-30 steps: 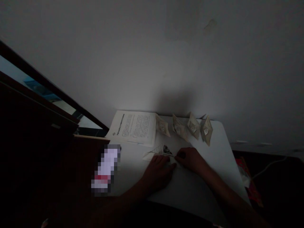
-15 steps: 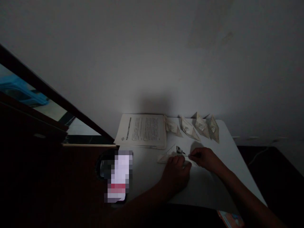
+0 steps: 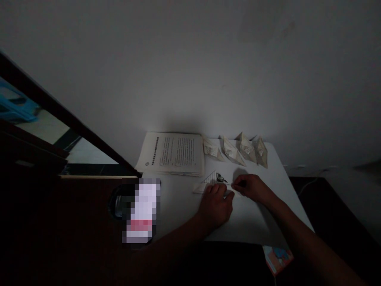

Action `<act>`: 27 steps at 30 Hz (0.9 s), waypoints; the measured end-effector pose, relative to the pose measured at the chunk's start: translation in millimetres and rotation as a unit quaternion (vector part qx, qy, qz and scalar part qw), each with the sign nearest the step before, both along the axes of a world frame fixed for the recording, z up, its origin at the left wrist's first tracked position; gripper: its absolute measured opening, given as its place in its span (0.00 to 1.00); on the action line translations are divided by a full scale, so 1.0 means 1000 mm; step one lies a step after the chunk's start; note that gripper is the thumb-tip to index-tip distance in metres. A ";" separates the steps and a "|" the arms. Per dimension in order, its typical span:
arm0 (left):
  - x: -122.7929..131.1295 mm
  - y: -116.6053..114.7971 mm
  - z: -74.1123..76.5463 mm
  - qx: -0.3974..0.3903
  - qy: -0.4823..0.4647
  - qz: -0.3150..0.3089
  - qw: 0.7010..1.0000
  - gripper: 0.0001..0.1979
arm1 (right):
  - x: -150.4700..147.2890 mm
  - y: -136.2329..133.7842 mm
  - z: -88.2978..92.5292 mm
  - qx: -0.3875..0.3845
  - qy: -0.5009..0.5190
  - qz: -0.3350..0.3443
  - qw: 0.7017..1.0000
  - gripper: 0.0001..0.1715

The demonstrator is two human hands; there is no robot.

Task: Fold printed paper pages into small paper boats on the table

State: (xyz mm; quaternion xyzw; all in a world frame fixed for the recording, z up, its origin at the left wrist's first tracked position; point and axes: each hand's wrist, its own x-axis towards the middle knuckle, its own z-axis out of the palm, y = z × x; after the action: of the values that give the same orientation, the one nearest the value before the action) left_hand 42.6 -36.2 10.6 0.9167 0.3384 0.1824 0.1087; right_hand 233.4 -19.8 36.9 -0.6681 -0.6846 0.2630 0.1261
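Observation:
A printed paper sheet (image 3: 210,178), folded to a peak with a flat band along its base, lies on the white table (image 3: 178,202). My left hand (image 3: 216,203) presses it down, fingers curled over its lower middle and hiding part of it. At the right end of the paper, my right hand (image 3: 251,186) pinches the edge between thumb and forefinger. Behind both hands, several finished paper boats stand in a row along the wall, among them a left one (image 3: 212,151) and a right one (image 3: 262,153).
A stack of printed pages (image 3: 178,155) lies at the table's back left. A lit, blurred-out phone (image 3: 144,210) sits at the left edge, beside a dark round object (image 3: 118,204). The wall (image 3: 190,79) borders the back. A colourful box (image 3: 278,258) is below the front edge.
The whole view has shifted, so the table appears slightly higher and further left. My right hand has moved slightly closer to the left hand along the paper's edge; the left keeps its hold.

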 end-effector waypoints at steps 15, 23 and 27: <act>0.006 -0.001 0.000 0.008 0.005 0.003 1.000 0.14 | 0.015 -0.017 -0.003 0.003 0.006 0.016 1.000 0.09; 0.006 0.000 -0.003 0.014 0.004 0.005 1.000 0.14 | 0.018 -0.025 -0.002 0.013 0.006 0.030 0.999 0.09; 0.006 -0.001 -0.005 0.020 0.004 0.002 1.000 0.14 | 0.020 -0.027 -0.003 0.007 0.023 0.015 1.000 0.10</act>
State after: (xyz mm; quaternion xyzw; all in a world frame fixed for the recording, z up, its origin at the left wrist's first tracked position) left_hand 48.8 -36.9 5.2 0.9188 0.3370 0.1854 0.0887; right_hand 253.9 -46.7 33.6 -0.6507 -0.6932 0.2751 0.1429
